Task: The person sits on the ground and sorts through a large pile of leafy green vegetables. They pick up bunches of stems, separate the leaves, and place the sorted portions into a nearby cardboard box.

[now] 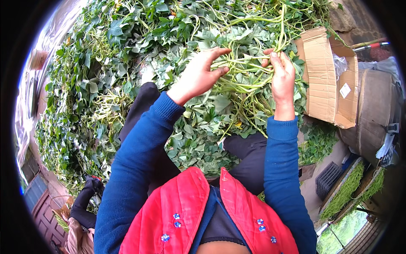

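Note:
My right hand (282,76) pinches a pale green sweet potato vine (281,31) between thumb and fingers. Several leaf stalks (247,85) stretch from near it towards the left. My left hand (199,74) is raised just left of these stalks, thumb and forefinger spread, their tips close to or touching the stalks. Whether its other fingers hold anything is hidden. A broad heap of leafy vines (120,35) lies in front of me and to the left. Loose leaves (196,152) cover the ground between my legs, and bare stems tangle below my right hand.
An opened cardboard box (320,76) stands at right, beside a large brown container (377,108). Lower right are a dark plastic crate (329,180) and round trays of green strips (344,190). Another person (81,228) sits lower left near a wicker basket (63,211).

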Available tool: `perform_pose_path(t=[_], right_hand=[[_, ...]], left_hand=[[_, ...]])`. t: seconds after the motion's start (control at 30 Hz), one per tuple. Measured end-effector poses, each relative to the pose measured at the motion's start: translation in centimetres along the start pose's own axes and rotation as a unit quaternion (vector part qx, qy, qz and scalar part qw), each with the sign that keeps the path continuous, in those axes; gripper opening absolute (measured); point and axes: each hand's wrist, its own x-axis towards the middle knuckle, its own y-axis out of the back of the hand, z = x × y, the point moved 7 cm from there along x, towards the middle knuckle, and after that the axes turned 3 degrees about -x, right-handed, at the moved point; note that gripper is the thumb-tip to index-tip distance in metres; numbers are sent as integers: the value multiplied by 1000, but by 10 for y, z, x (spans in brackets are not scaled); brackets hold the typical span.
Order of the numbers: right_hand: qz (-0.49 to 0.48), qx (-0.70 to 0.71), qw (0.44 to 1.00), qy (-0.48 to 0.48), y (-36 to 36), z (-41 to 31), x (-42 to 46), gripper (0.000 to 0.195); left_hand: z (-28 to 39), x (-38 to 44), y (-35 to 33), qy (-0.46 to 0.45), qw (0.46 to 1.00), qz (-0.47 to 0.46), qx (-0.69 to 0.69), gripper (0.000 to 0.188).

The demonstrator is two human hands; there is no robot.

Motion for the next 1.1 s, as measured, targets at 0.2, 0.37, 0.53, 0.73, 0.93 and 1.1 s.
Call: perform_pose_path(t=[0.2, 0.37, 0.53, 0.73, 0.93, 1.1], right_hand=[[91, 15, 996, 1, 41, 4, 7, 28], [134, -47, 990, 5, 51, 5, 6, 27], [95, -21, 995, 5, 44, 4, 7, 27], [65, -11, 998, -8, 36, 1, 4, 27], [42, 80, 995, -43, 50, 1, 4, 29], [-69, 150, 986, -11, 31, -8, 0, 33]], left_hand=[[-12, -6, -15, 81, 991, -98, -45, 20], [1, -9, -20, 102, 980, -126, -112, 22], [7, -6, -17, -46, 998, -36, 37, 22], [-11, -5, -10, 83, 996, 13, 13, 21], [-14, -7, -11, 88, 996, 4, 16, 24], [-10, 0, -25, -11, 997, -23, -74, 22]])
